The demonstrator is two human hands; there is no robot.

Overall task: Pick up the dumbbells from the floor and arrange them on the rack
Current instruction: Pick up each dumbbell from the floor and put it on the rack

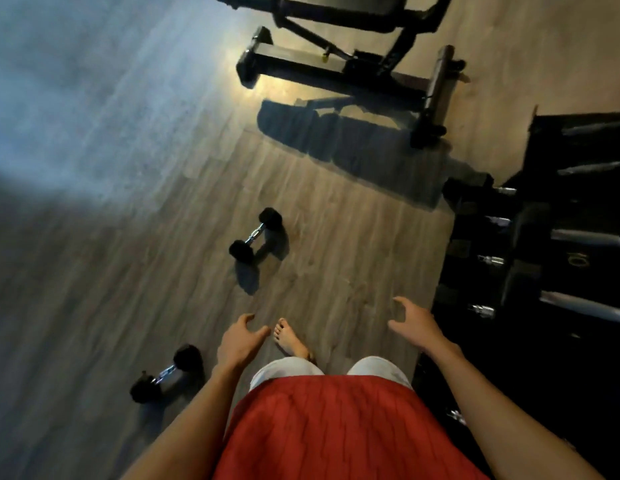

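Hanging apart and slightly curled, the fingers of the left hand [237,344] hold nothing; same entry for the right hand [414,323], spread, empty, palm down. Both forearms are bare and reach forward from a red shirt [336,431], with one bare foot [289,337] on the wooden floor [353,244] between the hands. Item one, near dumbbell [166,374]: lies on the floor just left of the left hand, below it, untouched. Item two, far dumbbell [256,234]: lies on the floor further ahead, well apart from both hands. Each has two black hexagonal heads joined by a short chrome handle. Handling, by judgement: dense and rigid, small but heavy for its size, not fragile, though a drop would mark the boards or hurt that bare foot. The flat-sided heads should keep it from rolling. Best hold is a full wrap round the middle of the chrome handle, so the weight balances; the metal may be slick in a loose grip. Destination, rack [592,239]: dark frame with grey rails at the right, just beside the right hand, already carrying stored dumbbells [490,260]. Also present: a weight bench [353,74] beyond, on the floor.
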